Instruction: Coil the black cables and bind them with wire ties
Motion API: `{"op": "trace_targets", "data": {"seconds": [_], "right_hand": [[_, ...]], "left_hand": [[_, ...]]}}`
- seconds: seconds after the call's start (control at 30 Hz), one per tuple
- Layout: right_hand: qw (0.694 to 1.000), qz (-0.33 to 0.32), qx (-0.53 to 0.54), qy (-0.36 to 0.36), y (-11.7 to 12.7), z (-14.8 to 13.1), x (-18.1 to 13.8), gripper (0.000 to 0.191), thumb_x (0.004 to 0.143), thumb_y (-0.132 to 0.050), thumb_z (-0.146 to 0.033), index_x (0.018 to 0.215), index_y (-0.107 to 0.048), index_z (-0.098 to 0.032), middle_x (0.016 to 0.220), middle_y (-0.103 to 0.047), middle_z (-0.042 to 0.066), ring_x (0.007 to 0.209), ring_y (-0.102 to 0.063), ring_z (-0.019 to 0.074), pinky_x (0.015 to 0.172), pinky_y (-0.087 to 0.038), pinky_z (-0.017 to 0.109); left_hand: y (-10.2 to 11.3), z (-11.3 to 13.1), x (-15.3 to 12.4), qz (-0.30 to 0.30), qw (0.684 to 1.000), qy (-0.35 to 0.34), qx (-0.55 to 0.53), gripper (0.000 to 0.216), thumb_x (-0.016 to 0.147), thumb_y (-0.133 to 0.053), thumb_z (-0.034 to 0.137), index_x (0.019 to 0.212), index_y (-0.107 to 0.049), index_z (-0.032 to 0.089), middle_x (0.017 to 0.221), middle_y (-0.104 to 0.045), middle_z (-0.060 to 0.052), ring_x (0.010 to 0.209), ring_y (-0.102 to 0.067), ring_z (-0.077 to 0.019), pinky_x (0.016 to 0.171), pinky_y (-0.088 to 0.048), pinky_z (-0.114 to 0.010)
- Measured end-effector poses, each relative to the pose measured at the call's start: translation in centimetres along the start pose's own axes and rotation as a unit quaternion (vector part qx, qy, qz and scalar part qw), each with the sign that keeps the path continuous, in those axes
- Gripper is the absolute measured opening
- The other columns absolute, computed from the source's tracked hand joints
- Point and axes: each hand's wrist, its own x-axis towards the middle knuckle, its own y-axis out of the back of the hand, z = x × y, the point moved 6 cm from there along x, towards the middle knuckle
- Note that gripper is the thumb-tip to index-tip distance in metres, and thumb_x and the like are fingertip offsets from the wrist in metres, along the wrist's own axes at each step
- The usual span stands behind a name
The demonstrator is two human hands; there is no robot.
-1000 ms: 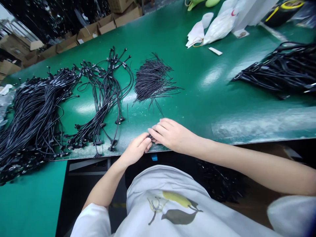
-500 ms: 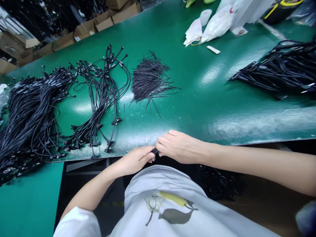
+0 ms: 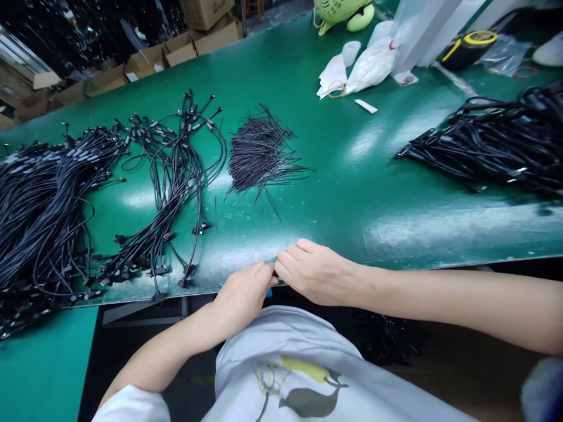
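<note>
At the table's near edge, my left hand (image 3: 246,296) and my right hand (image 3: 313,273) meet with their fingers closed. Between the fingertips shows a small dark piece of a black cable (image 3: 275,273); most of it is hidden by the hands. Beyond them lies a pile of short black ties (image 3: 257,152), with a few loose strands towards me. Left of that pile, a loose group of black cables (image 3: 176,170) with plug ends is spread over the green table (image 3: 325,193).
A thick heap of cables (image 3: 39,217) covers the far left. Bundled black cables (image 3: 492,140) lie at the right. At the back are a white bag (image 3: 372,67), a black-and-yellow tape roll (image 3: 470,50) and a light green basket (image 3: 341,10). Cardboard boxes (image 3: 145,61) line the far edge.
My left hand has turned over, its back now upward, and its fingers have closed in against my right hand. Less of the cable shows. The view has shifted slightly.
</note>
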Motion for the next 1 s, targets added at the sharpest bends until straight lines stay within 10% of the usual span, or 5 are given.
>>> {"op": "trace_targets", "data": {"seconds": [0.2, 0.37, 0.5, 0.83, 1.0], "right_hand": [[0.969, -0.107, 0.223, -0.024, -0.8, 4.3, 0.8, 0.017, 0.092, -0.051, -0.029, 0.09, -0.063, -0.016, 0.084, -0.063, 0.005, 0.076, -0.054, 0.0165, 0.068, -0.032, 0.029], [0.903, -0.027, 0.144, -0.405, -2.9, 19.5, -1.1, 0.024, 0.093, -0.05, -0.032, 0.095, -0.063, -0.012, 0.093, -0.06, 0.009, 0.081, -0.051, 0.0147, 0.071, -0.033, 0.027], [0.88, -0.06, 0.125, -0.454, -5.8, 23.7, -2.5, 0.023, 0.09, -0.052, -0.029, 0.081, -0.061, -0.011, 0.078, -0.056, 0.006, 0.068, -0.043, 0.0109, 0.065, -0.03, 0.026], [0.86, 0.029, 0.032, -0.508, -2.3, 19.2, -5.3, 0.013, 0.092, -0.048, -0.027, 0.092, -0.056, -0.017, 0.091, -0.057, 0.01, 0.074, -0.049, 0.0193, 0.062, -0.033, 0.031], [0.805, 0.044, 0.401, -0.436, -4.9, 9.6, -1.6, 0.016, 0.088, -0.05, -0.028, 0.093, -0.061, -0.018, 0.077, -0.062, 0.002, 0.062, -0.053, 0.0135, 0.061, -0.042, 0.027]], "left_hand": [[-0.3, -3.4, 0.2, -0.025, 0.996, 0.047, -0.071, 0.028, 0.095, -0.039, 0.037, 0.081, -0.055, 0.018, 0.069, -0.05, 0.0, 0.064, -0.044, -0.0159, 0.064, -0.034, -0.028], [1.3, -7.5, 0.7, 0.139, 0.906, 0.106, -0.386, 0.035, 0.092, -0.047, 0.049, 0.085, -0.054, 0.016, 0.061, -0.039, 0.005, 0.054, -0.035, -0.0097, 0.056, -0.032, -0.024], [1.3, -7.3, 1.1, 0.168, 0.845, 0.114, -0.495, 0.032, 0.086, -0.06, 0.046, 0.083, -0.056, 0.014, 0.06, -0.039, 0.005, 0.051, -0.033, -0.0067, 0.052, -0.03, -0.022], [1.1, -6.5, 1.1, 0.191, 0.798, 0.114, -0.56, 0.035, 0.08, -0.068, 0.044, 0.084, -0.062, 0.01, 0.059, -0.039, 0.005, 0.049, -0.033, -0.0042, 0.049, -0.028, -0.02], [0.0, -5.2, 1.4, 0.157, 0.781, 0.109, -0.594, 0.047, 0.082, -0.067, 0.04, 0.117, -0.057, 0.012, 0.061, -0.04, 0.006, 0.05, -0.032, -0.0047, 0.05, -0.028, -0.02]]}}
